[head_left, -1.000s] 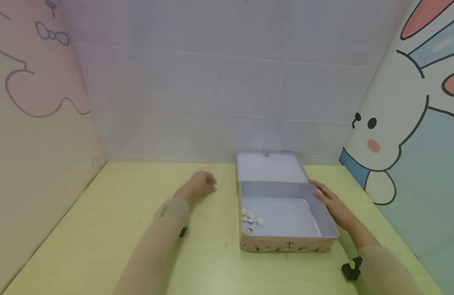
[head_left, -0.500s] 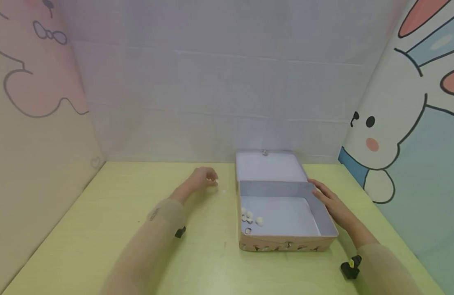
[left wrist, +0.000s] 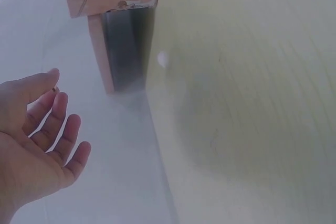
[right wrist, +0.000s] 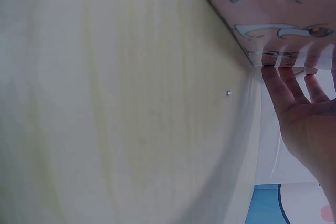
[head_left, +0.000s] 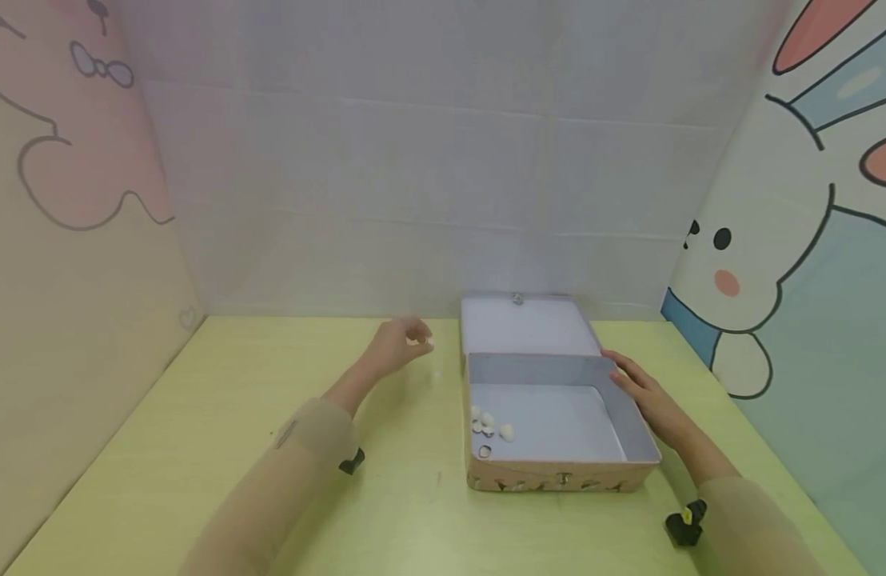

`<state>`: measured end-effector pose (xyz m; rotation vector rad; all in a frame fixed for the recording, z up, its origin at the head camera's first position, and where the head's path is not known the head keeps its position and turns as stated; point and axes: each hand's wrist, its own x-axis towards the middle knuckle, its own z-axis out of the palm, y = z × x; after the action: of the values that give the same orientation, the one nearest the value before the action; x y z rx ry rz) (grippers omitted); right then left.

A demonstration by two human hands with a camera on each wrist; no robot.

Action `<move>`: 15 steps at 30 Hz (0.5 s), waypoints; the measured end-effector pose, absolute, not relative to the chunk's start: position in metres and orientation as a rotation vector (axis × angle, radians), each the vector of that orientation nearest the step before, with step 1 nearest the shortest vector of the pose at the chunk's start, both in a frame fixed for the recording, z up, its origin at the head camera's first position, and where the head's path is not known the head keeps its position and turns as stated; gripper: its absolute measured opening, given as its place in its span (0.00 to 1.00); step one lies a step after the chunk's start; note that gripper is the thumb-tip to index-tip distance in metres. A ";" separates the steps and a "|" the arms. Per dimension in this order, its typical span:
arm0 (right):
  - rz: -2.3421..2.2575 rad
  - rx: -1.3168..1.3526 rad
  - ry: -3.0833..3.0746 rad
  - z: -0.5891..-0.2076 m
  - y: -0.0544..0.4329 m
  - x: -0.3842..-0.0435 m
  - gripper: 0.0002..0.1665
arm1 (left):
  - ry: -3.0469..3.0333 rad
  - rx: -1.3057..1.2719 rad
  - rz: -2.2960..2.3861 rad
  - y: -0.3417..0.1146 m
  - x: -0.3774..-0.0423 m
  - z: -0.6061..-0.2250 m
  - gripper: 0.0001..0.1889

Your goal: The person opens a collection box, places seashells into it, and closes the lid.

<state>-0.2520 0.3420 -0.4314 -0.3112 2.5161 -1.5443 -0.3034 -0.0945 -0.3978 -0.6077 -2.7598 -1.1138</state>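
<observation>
My left hand [head_left: 398,346] is raised above the table, left of an open hinged box [head_left: 562,475]. Its thumb and index finger pinch a tiny whitish piece [head_left: 430,342], too small to identify; the other fingers are loosely bent. In the left wrist view that hand [left wrist: 39,135] shows palm and fingertips. My right hand [head_left: 655,408] holds the box's right wall near the back corner, fingers against the outside and thumb over the rim. Inside the box, several small white rounded pieces [head_left: 488,420] and a ring [head_left: 484,451] lie at the front left.
A small white piece [left wrist: 163,59] lies on the table left of the box. The box's lid [head_left: 525,324] is folded back toward the white rear wall [head_left: 357,200]. Printed panels stand at both sides. A tiny shiny bit [right wrist: 228,93] lies near the box's right side.
My left hand has risen from the tabletop and shifted slightly right and back, still pinching the tiny piece. My right hand and the box have stayed in place.
</observation>
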 end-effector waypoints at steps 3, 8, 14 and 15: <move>-1.547 -0.313 2.518 -0.431 0.342 -0.252 0.35 | -2.728 -0.570 -1.144 -0.091 -0.297 -0.391 0.12; -1.555 -0.318 2.516 -0.431 0.343 -0.252 0.35 | -2.678 -0.510 -1.203 -0.084 -0.286 -0.381 0.10; -1.565 -0.321 2.511 -0.430 0.343 -0.253 0.35 | -2.583 -0.513 -1.238 -0.074 -0.272 -0.372 0.09; -1.565 -0.321 2.511 -0.430 0.343 -0.253 0.35 | -2.567 -0.516 -1.244 -0.072 -0.269 -0.371 0.09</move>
<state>-0.2533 0.3435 -0.4304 -0.3212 2.5112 -1.5651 -0.2695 -0.0722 -0.3708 -0.5164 -2.5673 -1.2436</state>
